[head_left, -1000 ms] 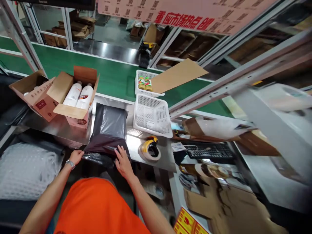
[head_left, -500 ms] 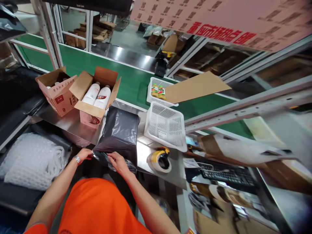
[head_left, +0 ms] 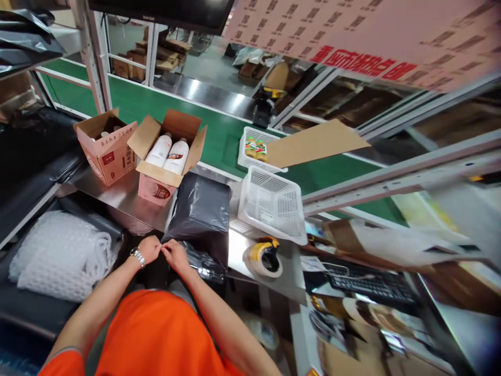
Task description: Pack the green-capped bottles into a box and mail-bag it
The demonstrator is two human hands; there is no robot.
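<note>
A black plastic mailer bag (head_left: 201,211) lies on the steel worktop (head_left: 117,190) with its near end hanging over the front edge. My left hand (head_left: 150,248) and my right hand (head_left: 174,255) meet at the bag's near left corner. Both are closed in a pinch on the bag's flap. A watch sits on my left wrist. A roll of tape in a yellow dispenser (head_left: 265,258) rests just right of the bag.
An open carton with two white bottles (head_left: 168,156) and a second carton (head_left: 105,143) stand behind the bag. Two white baskets (head_left: 274,203) sit near the green conveyor belt (head_left: 219,138). Bubble wrap (head_left: 62,256) lies at the left. A keyboard (head_left: 366,284) is at the right.
My right hand has slid left along the bag's near edge until it met my left hand at the corner. The view has swung leftward.
</note>
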